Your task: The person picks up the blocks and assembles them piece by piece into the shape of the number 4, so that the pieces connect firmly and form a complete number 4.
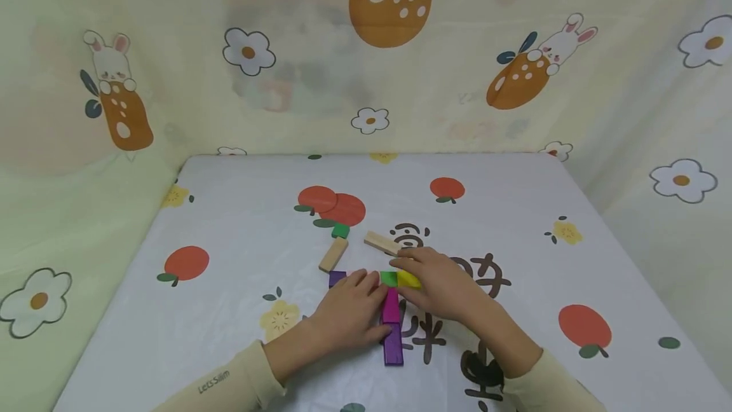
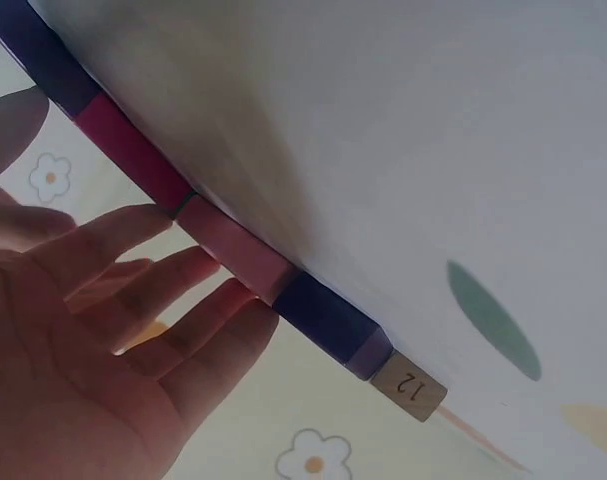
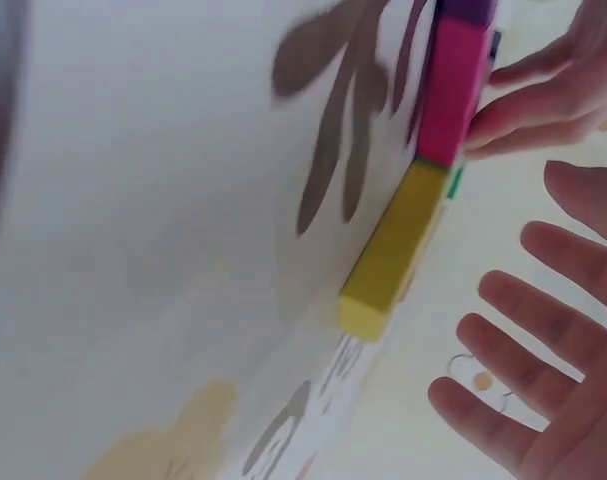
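My left hand (image 1: pixel 352 307) rests over the row of blocks, fingers extended, its fingertips against the pink block (image 2: pixel 235 248) in the left wrist view. Its thumb lies by the purple block (image 1: pixel 393 347), which lines up below the magenta block (image 1: pixel 391 306). A dark blue-purple block (image 1: pixel 337 278) forms the row's left end, and a green block (image 1: pixel 389 278) shows between the hands. My right hand (image 1: pixel 443 285) is beside the yellow block (image 1: pixel 408 279) at the right end. In the right wrist view its fingers are spread and hold nothing.
One wooden block (image 1: pixel 333 254) slants up from the row's left end towards a small green block (image 1: pixel 340 231). Another wooden block (image 1: pixel 382 243) lies just beyond the right fingertips. The white cloth (image 1: pixel 240 221) with printed fruit covers the table, with patterned curtains (image 1: pixel 309 94) behind.
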### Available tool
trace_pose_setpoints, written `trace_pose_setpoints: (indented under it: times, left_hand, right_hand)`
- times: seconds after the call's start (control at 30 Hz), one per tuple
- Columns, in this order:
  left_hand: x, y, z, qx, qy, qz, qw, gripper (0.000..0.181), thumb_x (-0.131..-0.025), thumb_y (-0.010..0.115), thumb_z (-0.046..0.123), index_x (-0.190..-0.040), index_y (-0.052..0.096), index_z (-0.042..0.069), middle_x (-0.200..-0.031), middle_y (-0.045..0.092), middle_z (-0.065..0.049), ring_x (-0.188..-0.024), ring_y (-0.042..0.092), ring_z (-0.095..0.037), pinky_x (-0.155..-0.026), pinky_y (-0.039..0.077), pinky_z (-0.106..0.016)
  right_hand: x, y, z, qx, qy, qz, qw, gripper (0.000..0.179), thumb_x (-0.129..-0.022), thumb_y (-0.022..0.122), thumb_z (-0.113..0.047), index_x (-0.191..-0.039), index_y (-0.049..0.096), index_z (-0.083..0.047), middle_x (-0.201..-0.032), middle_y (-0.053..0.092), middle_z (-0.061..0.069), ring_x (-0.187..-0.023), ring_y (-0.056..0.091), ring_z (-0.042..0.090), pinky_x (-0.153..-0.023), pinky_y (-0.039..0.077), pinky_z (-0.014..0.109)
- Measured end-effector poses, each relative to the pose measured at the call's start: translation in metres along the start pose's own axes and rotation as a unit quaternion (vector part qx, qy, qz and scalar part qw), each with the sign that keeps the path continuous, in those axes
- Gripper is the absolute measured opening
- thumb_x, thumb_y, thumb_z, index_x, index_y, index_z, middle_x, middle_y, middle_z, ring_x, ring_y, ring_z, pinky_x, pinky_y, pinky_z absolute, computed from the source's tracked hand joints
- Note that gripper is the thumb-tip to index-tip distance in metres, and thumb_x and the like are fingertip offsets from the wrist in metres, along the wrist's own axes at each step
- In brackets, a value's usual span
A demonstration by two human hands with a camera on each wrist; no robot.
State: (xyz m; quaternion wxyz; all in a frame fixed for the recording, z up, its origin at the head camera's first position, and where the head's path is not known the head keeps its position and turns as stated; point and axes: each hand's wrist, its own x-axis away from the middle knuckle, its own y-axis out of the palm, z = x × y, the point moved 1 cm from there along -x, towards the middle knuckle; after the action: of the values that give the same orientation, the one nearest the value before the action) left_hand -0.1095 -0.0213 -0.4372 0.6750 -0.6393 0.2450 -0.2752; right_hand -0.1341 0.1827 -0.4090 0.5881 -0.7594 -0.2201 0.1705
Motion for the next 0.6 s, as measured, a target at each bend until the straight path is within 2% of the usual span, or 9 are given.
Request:
trace_pose_setpoints:
  times: [0.27,0.43,0.6]
  left_hand:
    - [-0.003,0.001,0.000,0.007,-0.009,-0.016,0.9998,0.071,-0.092,0.065,0.064,-0.143,0.061,0.014,-0.145,0.058,-0.007,-0.137,0.053,-0.027,-0.115,0.045,-0.040]
    - [-0.001,0.001,0.002,0.022,-0.018,-0.037,0.9989,0.071,-0.092,0.066,0.064,-0.145,0.060,0.016,-0.150,0.055,-0.006,-0.140,0.051,-0.026,-0.116,0.045,-0.041]
    - [-0.001,0.000,0.003,0.016,-0.016,-0.032,0.9992,0.071,-0.092,0.066,0.064,-0.144,0.060,0.016,-0.148,0.056,-0.005,-0.139,0.052,-0.025,-0.115,0.045,-0.040]
  right_hand:
    - [-0.031,-0.004,0.014,-0.007,0.012,0.007,0.9999,0.046,-0.094,0.075,-0.028,-0.136,0.066,-0.012,-0.137,0.066,0.012,-0.128,0.062,0.033,-0.105,0.052,0.052]
    - [-0.052,0.000,0.018,-0.011,0.042,-0.018,0.9989,0.047,-0.096,0.072,-0.028,-0.139,0.064,-0.012,-0.135,0.066,0.012,-0.117,0.066,0.030,-0.099,0.057,0.049]
    - [-0.070,0.005,0.017,0.004,0.045,-0.038,0.9982,0.046,-0.096,0.071,-0.027,-0.139,0.064,-0.013,-0.127,0.068,0.010,-0.111,0.067,0.026,-0.096,0.058,0.046]
